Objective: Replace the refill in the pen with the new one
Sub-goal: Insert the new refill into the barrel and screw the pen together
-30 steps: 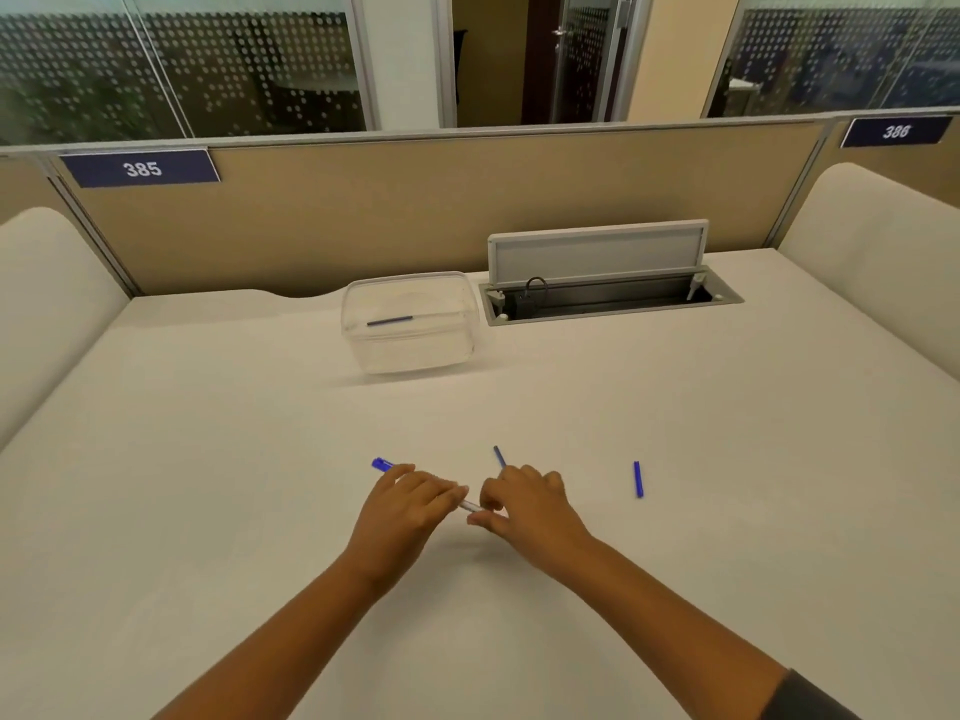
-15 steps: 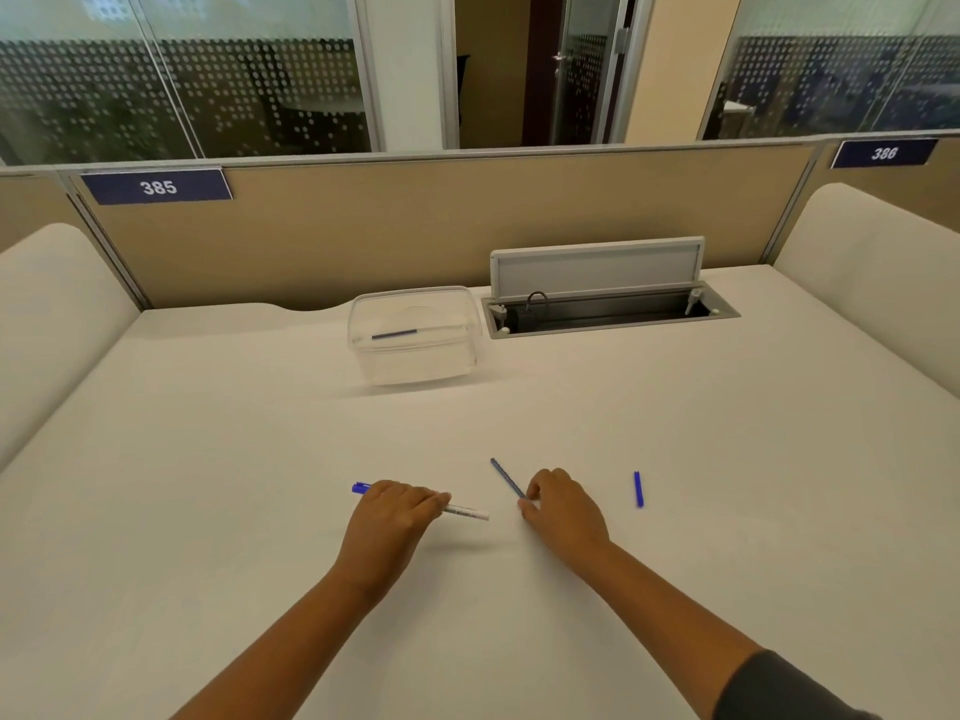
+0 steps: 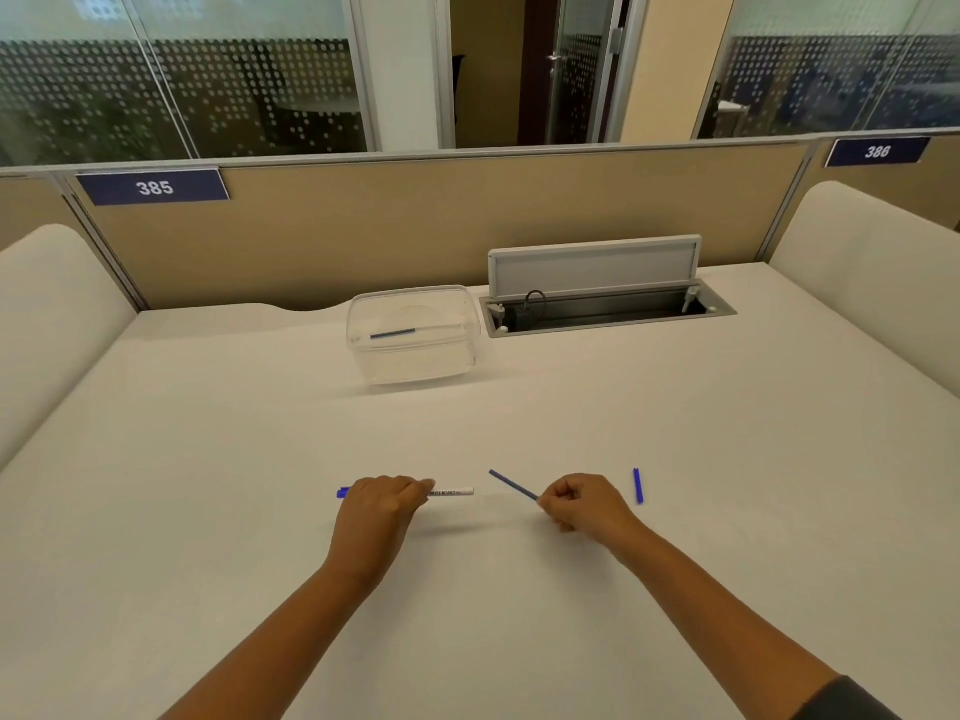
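My left hand (image 3: 382,509) grips a white pen barrel (image 3: 452,493) with a blue end; its open end points right, just above the table. My right hand (image 3: 584,504) pinches a thin blue refill (image 3: 511,484) that slants up and to the left, apart from the barrel. A small blue pen cap (image 3: 638,485) lies on the table right of my right hand. Another refill (image 3: 395,333), blue at one end, lies inside a clear plastic box (image 3: 415,366) at the back of the table.
The white table (image 3: 519,615) has an open cable tray (image 3: 608,306) with a raised lid behind the box. A beige partition (image 3: 415,226) closes the far side. Padded white dividers stand at the left and right edges.
My hands have moved apart: the right hand has drawn the blue refill out and away to the right, while the left hand stays on the barrel.
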